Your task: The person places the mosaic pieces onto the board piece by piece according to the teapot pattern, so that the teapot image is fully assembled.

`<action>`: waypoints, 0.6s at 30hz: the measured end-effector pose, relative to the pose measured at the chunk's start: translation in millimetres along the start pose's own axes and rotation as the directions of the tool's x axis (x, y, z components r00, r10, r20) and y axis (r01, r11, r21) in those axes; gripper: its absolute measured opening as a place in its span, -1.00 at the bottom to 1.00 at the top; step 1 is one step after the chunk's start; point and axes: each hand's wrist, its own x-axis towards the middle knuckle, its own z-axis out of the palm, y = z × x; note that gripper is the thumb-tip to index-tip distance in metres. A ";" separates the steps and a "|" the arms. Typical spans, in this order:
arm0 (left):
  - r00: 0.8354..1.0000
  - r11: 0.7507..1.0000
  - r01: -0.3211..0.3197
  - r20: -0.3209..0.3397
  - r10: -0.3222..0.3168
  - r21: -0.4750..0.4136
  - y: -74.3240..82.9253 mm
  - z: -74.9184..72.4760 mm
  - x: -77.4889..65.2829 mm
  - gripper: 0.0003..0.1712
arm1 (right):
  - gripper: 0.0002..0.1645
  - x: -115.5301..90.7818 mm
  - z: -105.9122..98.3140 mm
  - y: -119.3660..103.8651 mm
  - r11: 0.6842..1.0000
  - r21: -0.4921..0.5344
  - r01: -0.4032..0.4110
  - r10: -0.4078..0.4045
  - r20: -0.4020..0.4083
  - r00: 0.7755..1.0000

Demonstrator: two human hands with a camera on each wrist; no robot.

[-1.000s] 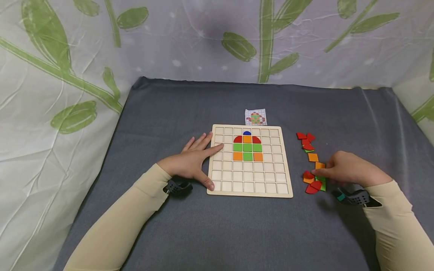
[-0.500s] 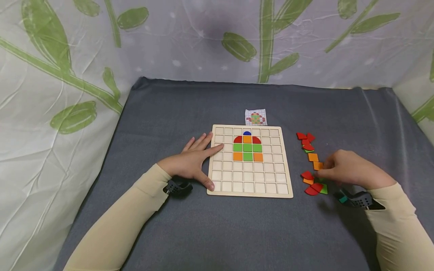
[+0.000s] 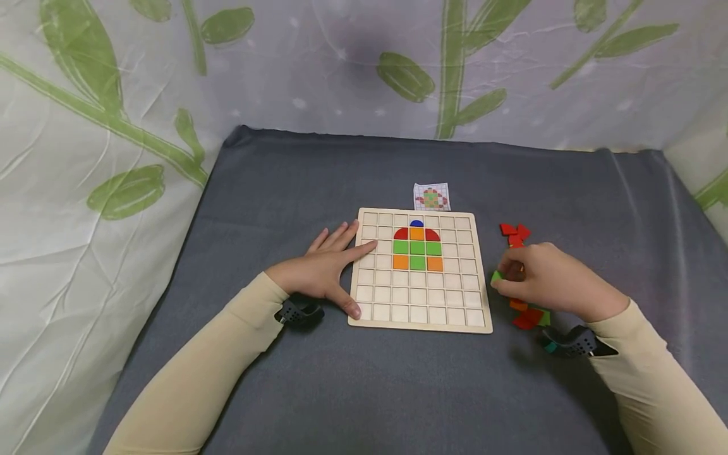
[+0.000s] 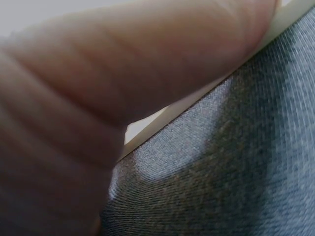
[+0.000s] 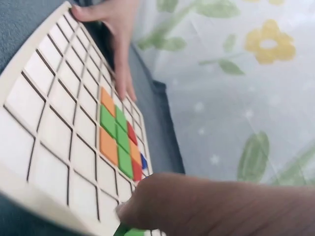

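A wooden grid board (image 3: 421,296) lies on the grey cloth, with green, orange, red and blue tiles set in its upper middle cells. My left hand (image 3: 318,272) rests spread along the board's left edge, thumb at the lower corner and index finger over the outer cells. Off the board's right edge, my right hand (image 3: 552,278) pinches a green tile (image 3: 497,276) between thumb and fingertips. In the right wrist view the thumb (image 5: 162,206) covers part of the board, and a bit of the green tile (image 5: 132,232) shows below it.
A small printed pattern card (image 3: 431,197) lies just beyond the board's far edge. Right of the board runs a line of loose tiles, with red tiles (image 3: 508,229) at its far end and more red tiles (image 3: 527,319) nearer. My right hand hides its middle.
My right hand has lifted a green tile from the loose tiles and moved left toward the board. My left hand has stayed on the board's edge.
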 end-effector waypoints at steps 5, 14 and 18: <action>1.000 1.000 0.007 0.009 -0.007 0.009 -1.4 0.5 -0.1 0.62 | -0.86 18.1 9.3 -16.1 0.994 -0.028 0.109 -0.110 -0.015 0.994; 1.000 1.000 -0.001 0.011 0.001 0.008 2.6 -2.3 -2.9 0.63 | -0.81 41.8 25.8 -43.1 0.965 -0.095 0.243 -0.249 -0.061 0.967; 1.000 1.000 0.000 0.012 0.000 0.013 2.4 -3.2 -4.0 0.62 | -0.80 47.0 36.3 -47.9 0.953 -0.126 0.274 -0.284 -0.070 0.956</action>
